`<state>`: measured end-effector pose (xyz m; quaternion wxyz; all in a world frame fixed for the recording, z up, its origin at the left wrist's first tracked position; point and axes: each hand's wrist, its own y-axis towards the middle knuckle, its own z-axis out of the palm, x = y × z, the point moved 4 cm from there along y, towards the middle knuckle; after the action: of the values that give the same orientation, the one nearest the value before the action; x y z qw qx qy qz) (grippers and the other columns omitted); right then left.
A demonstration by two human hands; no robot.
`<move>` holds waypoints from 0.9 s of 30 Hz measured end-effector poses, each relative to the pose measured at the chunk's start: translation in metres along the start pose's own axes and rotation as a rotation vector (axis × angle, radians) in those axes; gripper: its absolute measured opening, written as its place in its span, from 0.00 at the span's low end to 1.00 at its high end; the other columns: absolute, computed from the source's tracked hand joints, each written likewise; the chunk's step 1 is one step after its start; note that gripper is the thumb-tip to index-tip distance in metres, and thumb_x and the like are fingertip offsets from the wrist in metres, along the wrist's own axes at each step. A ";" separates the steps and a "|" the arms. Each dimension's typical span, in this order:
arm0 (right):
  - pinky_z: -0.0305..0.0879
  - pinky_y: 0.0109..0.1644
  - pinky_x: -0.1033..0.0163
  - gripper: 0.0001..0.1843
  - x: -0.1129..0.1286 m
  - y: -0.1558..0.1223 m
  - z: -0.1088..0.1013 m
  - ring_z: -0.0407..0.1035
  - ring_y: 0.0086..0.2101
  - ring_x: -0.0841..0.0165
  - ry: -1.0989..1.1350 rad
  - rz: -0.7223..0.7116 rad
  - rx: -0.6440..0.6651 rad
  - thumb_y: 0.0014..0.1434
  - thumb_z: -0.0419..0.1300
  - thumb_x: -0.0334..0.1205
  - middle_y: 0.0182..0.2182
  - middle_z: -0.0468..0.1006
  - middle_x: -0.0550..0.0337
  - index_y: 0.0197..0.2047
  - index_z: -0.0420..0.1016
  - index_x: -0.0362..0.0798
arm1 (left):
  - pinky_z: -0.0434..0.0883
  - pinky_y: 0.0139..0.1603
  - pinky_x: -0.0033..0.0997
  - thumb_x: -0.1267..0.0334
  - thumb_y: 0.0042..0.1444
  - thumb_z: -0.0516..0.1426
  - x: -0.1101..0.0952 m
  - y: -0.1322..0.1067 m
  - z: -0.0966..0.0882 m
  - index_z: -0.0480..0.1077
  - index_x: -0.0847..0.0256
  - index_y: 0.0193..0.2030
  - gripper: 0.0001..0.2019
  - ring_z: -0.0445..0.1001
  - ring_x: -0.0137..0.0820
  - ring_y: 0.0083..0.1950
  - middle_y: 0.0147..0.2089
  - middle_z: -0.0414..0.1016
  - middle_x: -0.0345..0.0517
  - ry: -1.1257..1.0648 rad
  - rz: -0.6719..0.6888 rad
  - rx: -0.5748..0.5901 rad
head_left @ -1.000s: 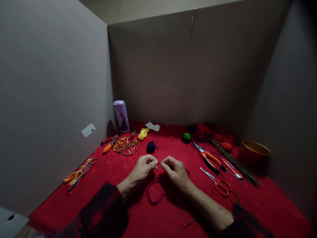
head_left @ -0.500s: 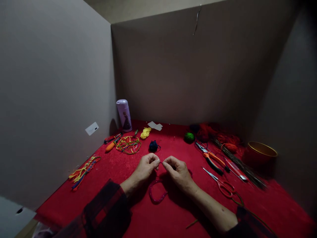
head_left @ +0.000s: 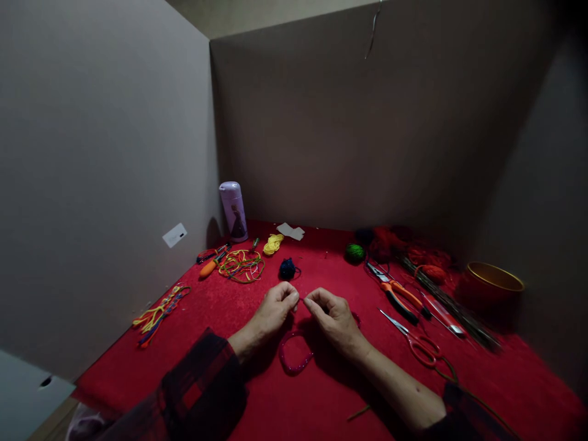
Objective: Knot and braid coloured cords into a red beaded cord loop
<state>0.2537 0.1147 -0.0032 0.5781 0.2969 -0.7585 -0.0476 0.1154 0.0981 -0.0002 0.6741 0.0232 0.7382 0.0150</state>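
My left hand [head_left: 274, 311] and my right hand [head_left: 336, 320] face each other just above the red cloth [head_left: 257, 392], thumbs pressed to fingers. Between the two pinches runs a short, thin, dark reddish strand [head_left: 301, 299]. Below them lies a rounded loop of shiny magenta cord or beading [head_left: 283, 358], partly hidden by my right hand. Another bit of the same magenta shows past my right hand's far side. Whether the strand joins the loop cannot be made out. A small dark blue yarn ball [head_left: 287, 269] rests just beyond my left hand.
At right lie scissors [head_left: 423, 350], orange-handled pliers [head_left: 404, 300], a bundle of thin sticks [head_left: 452, 306] and a gold-rimmed bowl [head_left: 493, 278]. Coloured cords [head_left: 241, 266], yellow yarn [head_left: 273, 244] and a purple bottle [head_left: 234, 211] are at left. Grey panels [head_left: 321, 135] stand around.
The whole view has shifted slightly, so everything appears a little further right. Both hands keep their pinch, fingertips still close together, with only a tiny shift.
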 end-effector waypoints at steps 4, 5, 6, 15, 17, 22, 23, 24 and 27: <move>0.57 0.29 0.68 0.09 0.000 0.000 0.000 0.61 0.25 0.72 -0.014 0.004 0.007 0.59 0.54 0.39 0.23 0.71 0.62 0.29 0.70 0.45 | 0.53 0.19 0.22 0.55 0.50 0.56 0.004 0.001 0.000 0.60 0.61 0.28 0.12 0.54 0.20 0.19 0.22 0.59 0.33 -0.022 -0.010 0.009; 0.57 0.29 0.68 0.09 0.000 0.000 0.000 0.61 0.25 0.72 -0.017 0.007 0.009 0.59 0.54 0.39 0.23 0.71 0.62 0.29 0.70 0.45 | 0.53 0.19 0.22 0.55 0.49 0.56 0.004 0.001 0.000 0.60 0.61 0.29 0.12 0.54 0.20 0.19 0.22 0.59 0.32 -0.023 -0.011 0.009; 0.57 0.29 0.68 0.09 -0.001 0.000 0.000 0.62 0.25 0.72 -0.018 0.009 0.009 0.59 0.54 0.39 0.23 0.71 0.61 0.29 0.70 0.45 | 0.54 0.20 0.22 0.56 0.49 0.56 0.004 0.001 0.000 0.61 0.61 0.29 0.12 0.55 0.20 0.19 0.22 0.58 0.32 -0.021 -0.010 0.006; 0.57 0.30 0.68 0.10 -0.002 0.001 0.001 0.62 0.25 0.72 -0.037 0.012 0.006 0.59 0.53 0.39 0.23 0.70 0.62 0.29 0.69 0.45 | 0.57 0.23 0.22 0.59 0.49 0.54 -0.003 -0.001 0.001 0.61 0.62 0.28 0.09 0.57 0.22 0.22 0.23 0.60 0.35 0.055 0.007 -0.010; 0.57 0.30 0.68 0.10 -0.001 0.001 0.001 0.62 0.25 0.72 -0.040 0.010 0.012 0.59 0.53 0.39 0.23 0.70 0.62 0.28 0.69 0.45 | 0.57 0.23 0.22 0.60 0.49 0.55 -0.005 -0.002 0.000 0.61 0.62 0.28 0.08 0.57 0.22 0.23 0.23 0.60 0.35 0.067 0.016 -0.020; 0.57 0.30 0.68 0.10 0.001 0.001 -0.001 0.62 0.25 0.72 -0.042 0.006 0.026 0.59 0.53 0.38 0.23 0.71 0.62 0.28 0.69 0.45 | 0.57 0.22 0.23 0.59 0.49 0.55 -0.002 -0.001 0.002 0.61 0.61 0.27 0.08 0.56 0.23 0.21 0.21 0.59 0.34 0.065 -0.013 -0.014; 0.57 0.30 0.68 0.10 0.001 0.001 -0.001 0.62 0.25 0.72 -0.042 0.006 0.027 0.59 0.52 0.38 0.23 0.71 0.62 0.28 0.69 0.45 | 0.57 0.23 0.23 0.60 0.49 0.55 -0.002 -0.001 0.002 0.61 0.61 0.27 0.08 0.57 0.23 0.22 0.21 0.59 0.34 0.078 -0.012 -0.016; 0.57 0.30 0.68 0.10 0.000 0.001 -0.001 0.61 0.25 0.72 -0.041 0.005 0.028 0.59 0.52 0.38 0.23 0.70 0.62 0.28 0.69 0.45 | 0.57 0.23 0.23 0.61 0.49 0.54 -0.003 -0.002 0.001 0.61 0.61 0.27 0.07 0.57 0.24 0.22 0.22 0.59 0.35 0.106 0.000 -0.023; 0.57 0.29 0.68 0.10 -0.001 0.001 -0.001 0.60 0.25 0.72 -0.042 0.006 0.022 0.59 0.52 0.38 0.22 0.69 0.63 0.28 0.69 0.46 | 0.59 0.27 0.25 0.62 0.52 0.53 -0.016 -0.009 -0.008 0.65 0.62 0.26 0.07 0.62 0.26 0.26 0.24 0.65 0.39 0.320 0.092 -0.036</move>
<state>0.2544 0.1159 -0.0034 0.5588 0.3000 -0.7719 -0.0438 0.1086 0.0884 0.0161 0.5470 0.0421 0.8337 0.0625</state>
